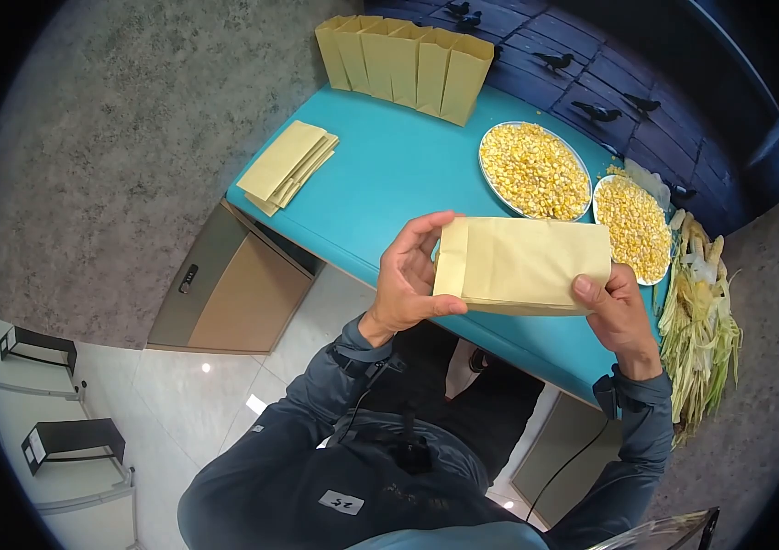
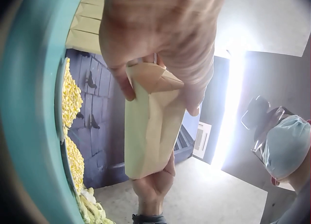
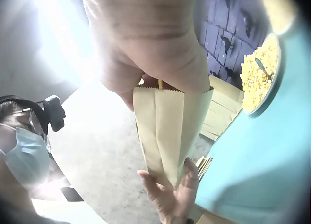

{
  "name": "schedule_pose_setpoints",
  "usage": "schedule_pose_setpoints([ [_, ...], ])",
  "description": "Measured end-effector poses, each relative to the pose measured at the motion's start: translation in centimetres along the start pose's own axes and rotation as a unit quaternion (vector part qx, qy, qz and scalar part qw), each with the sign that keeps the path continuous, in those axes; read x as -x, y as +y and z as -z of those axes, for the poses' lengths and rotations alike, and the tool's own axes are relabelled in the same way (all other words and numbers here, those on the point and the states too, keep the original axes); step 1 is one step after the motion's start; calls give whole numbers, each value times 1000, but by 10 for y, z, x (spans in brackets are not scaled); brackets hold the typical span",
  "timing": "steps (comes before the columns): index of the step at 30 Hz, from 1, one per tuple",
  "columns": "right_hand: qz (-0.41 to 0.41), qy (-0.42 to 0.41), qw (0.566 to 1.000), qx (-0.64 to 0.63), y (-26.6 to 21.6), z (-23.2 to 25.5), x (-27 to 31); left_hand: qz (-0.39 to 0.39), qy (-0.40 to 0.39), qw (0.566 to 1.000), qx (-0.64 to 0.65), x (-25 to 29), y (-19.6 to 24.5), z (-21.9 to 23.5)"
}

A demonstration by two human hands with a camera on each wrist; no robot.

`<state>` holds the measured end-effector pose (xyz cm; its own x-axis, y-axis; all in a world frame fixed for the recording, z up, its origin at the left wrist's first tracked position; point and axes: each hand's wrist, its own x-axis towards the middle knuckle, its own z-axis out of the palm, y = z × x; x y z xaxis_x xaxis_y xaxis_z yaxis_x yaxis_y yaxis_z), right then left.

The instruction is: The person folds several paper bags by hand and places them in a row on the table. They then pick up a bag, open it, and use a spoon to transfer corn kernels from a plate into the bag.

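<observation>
A tan paper bag [image 1: 531, 261] is held lengthwise above the front of the table, its folded bottom toward the left and its mouth toward the right. My left hand [image 1: 403, 280] grips the bottom end, thumb on the near side and fingers on the far side. At the other end my right hand [image 1: 620, 316] holds the bag with the thumb on its face. The right wrist view shows the bag's zigzag-cut mouth [image 3: 160, 90] right at the right hand, whose fingers are partly hidden there. The bag looks opened out, with creased sides.
Several upright paper bags [image 1: 405, 64] stand in a row at the back of the teal table [image 1: 389, 151]. Flat folded bags [image 1: 287, 165] lie stacked at left. Two plates of corn kernels [image 1: 536, 170] [image 1: 632, 227] sit at right, beside corn husks [image 1: 699, 339].
</observation>
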<state>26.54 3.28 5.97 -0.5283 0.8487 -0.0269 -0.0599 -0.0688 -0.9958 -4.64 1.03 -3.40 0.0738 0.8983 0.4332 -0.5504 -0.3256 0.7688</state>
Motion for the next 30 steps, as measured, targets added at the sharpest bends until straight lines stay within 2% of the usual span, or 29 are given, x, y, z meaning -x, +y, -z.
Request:
schedule_pose_setpoints([
  [1, -1, 0, 1000, 0, -2, 0, 1, 1, 1, 1000, 0, -1, 0, -4],
  [3, 11, -2, 992, 127, -12, -1, 3, -12, 34, 998, 56, -3, 5, -14],
  [4, 11, -2, 992, 128, -17, -3, 3, -12, 34, 998, 57, -4, 13, -12],
  [5, 89, -29, 965, 246, -23, -6, 1, 147, 19, 963, 223, -5, 25, -5],
  [6, 165, -55, 917, 358, -28, -9, 0, 299, 2, 876, 377, -6, 32, 0],
  [7, 164, -55, 918, 358, -33, -12, -1, 299, 3, 876, 377, -6, 27, 7],
  [9, 253, -137, 832, 475, -41, -16, -5, 376, -67, 834, 398, -7, 14, 21],
  [10, 253, -136, 832, 474, -42, -17, -5, 377, -67, 834, 398, -7, 12, 20],
  [12, 184, -154, 891, 385, -41, -18, -1, 357, -3, 911, 205, -6, 10, 13],
  [13, 196, -111, 889, 399, -42, -20, 0, 358, -5, 911, 206, -6, 11, 9],
  [14, 194, -110, 889, 400, -37, -17, 3, 321, -7, 929, 182, -6, 14, 4],
  [15, 124, -60, 945, 298, -27, -12, 6, 284, -8, 946, 156, -5, 15, 1],
  [16, 52, -9, 980, 189, -20, -9, 6, 284, -9, 946, 158, -6, 15, 0],
  [17, 28, 32, 989, 144, -13, -12, 3, 262, -3, 956, 132, -5, 15, 0],
  [18, 28, 31, 989, 144, -9, -10, 2, 239, 3, 965, 105, -5, 16, 0],
  [20, 17, 45, 999, 23, -5, -5, -2, 223, 18, 969, 101, -4, 15, 1],
  [22, 20, 48, 998, 38, -1, 0, -5, 207, 32, 973, 97, -3, 15, 1],
  [24, -1, 53, 998, 14, 6, 10, -9, 165, -2, 981, 101, -3, 15, 1],
  [25, -1, 52, 999, 15, 6, 11, -11, 164, -1, 981, 101, -3, 15, 0],
  [27, 4, 67, 995, -73, 5, 10, -15, 156, -6, 983, 100, -1, 11, -3],
  [30, 4, 87, 994, -74, 6, 6, -15, 188, 20, 981, 46, 1, 3, -8],
])
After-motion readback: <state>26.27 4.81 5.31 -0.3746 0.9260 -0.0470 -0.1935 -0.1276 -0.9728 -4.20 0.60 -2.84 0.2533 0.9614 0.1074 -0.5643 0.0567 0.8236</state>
